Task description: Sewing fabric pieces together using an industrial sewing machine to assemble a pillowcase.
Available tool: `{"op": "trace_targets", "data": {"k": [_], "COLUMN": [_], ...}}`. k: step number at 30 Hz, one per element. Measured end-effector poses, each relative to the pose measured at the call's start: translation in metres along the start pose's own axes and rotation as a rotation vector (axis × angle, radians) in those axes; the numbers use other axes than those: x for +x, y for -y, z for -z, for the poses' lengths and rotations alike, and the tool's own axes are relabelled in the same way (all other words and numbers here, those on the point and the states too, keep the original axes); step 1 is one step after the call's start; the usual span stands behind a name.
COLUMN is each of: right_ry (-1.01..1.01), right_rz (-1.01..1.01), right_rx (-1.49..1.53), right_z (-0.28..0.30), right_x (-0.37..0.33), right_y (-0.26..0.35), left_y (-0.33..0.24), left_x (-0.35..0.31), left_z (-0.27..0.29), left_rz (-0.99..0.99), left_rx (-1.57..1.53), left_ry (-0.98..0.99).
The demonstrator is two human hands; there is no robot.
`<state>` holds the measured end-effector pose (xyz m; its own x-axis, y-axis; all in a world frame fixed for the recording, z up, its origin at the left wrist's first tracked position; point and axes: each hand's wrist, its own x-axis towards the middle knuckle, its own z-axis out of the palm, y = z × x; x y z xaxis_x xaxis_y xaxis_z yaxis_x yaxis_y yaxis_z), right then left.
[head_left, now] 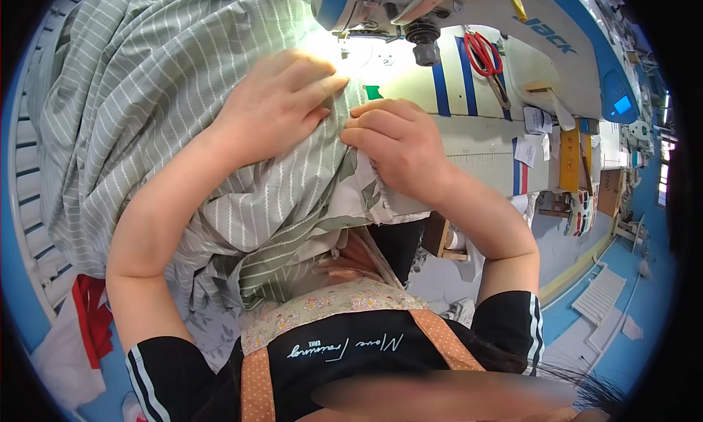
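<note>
The top edge cuts off our view of the sewing machine [578, 67] and the cloth [161, 121]. Beyond the left hand [274, 107], glare hides the cloth's stripes from us. The right hand [399, 140] conceals its palm, and we find the screen's [622, 105] markings too small to read.

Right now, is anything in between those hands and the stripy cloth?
Nothing visible is in between. The left hand rests on the striped cloth, and the right hand touches its edge. The red-handled scissors lie off to the right.
</note>
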<state>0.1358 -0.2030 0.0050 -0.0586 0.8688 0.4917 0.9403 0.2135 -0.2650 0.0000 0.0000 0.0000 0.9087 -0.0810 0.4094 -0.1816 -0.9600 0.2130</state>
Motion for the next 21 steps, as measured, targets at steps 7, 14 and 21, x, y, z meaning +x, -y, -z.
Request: {"op": "trace_targets", "data": {"k": [7,14,21], "right_ry": [-0.047,-0.059,-0.014], "right_rz": [-0.027,-0.044,-0.015], "right_rx": [0.019,0.025,0.122], "right_z": [-0.001,-0.002,-0.001], "right_x": [0.001,0.007,0.002], "right_y": [-0.002,0.001,-0.001], "left_y": [0.015,0.025,0.013], "left_x": [0.008,0.010,0.003], "left_z": [0.003,0.003,0.003], "left_rz": [-0.051,-0.068,-0.072], "left_rx": [-0.146,-0.223,-0.176], "left_ry": [-0.042,-0.031,-0.033]}}
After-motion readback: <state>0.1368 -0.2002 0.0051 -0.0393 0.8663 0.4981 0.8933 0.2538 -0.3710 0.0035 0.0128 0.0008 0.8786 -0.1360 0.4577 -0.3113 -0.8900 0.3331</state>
